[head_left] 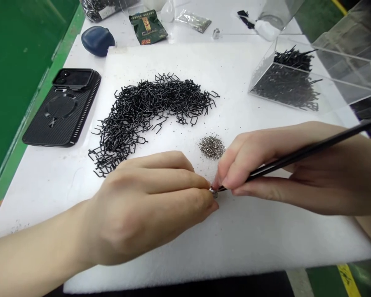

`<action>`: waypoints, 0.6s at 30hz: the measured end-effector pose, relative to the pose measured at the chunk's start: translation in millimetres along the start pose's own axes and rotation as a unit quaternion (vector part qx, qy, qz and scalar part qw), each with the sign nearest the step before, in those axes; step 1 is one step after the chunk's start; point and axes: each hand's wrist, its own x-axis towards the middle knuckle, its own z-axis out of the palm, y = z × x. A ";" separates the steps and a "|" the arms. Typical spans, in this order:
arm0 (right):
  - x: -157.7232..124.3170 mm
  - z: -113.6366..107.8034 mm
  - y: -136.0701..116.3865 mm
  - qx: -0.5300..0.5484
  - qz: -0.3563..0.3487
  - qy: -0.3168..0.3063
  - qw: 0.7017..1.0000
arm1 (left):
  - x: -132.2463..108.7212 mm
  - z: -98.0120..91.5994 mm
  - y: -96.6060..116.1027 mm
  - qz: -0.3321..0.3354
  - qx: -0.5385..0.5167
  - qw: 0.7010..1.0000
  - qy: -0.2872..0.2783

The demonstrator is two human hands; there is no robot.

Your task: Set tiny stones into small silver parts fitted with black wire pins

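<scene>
My left hand (148,206) rests on the white foam sheet (250,243), its fingers pinched on a small silvery part (214,192) at the fingertips. My right hand (284,169) is closed on black tweezers (312,150), whose tip meets that small part. A curved heap of small black wire clips (148,111) lies just beyond my left hand. A little pile of tiny silvery grains (212,147) sits beside my right fingertips.
A clear plastic box (312,78) holding black clips stands at the right. A black phone (63,107) lies at the left, a dark blue case (97,40) behind it. A green packet (147,28) and small bags lie at the back.
</scene>
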 end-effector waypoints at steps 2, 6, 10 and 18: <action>0.0 0.4 0.5 0.005 -0.008 0.002 1.000 | 2.9 0.8 -1.0 0.010 0.003 1.000 0.014; -0.9 1.6 2.7 0.005 -0.016 -0.006 1.000 | 8.0 3.9 -2.0 0.019 -0.001 0.999 0.034; -1.6 2.4 3.2 -0.001 -0.025 0.004 1.000 | 6.6 3.3 -3.6 0.029 -0.003 0.999 0.028; -2.2 6.3 4.7 0.001 -0.036 0.015 0.999 | 4.4 -0.8 -1.5 0.039 0.042 0.998 0.011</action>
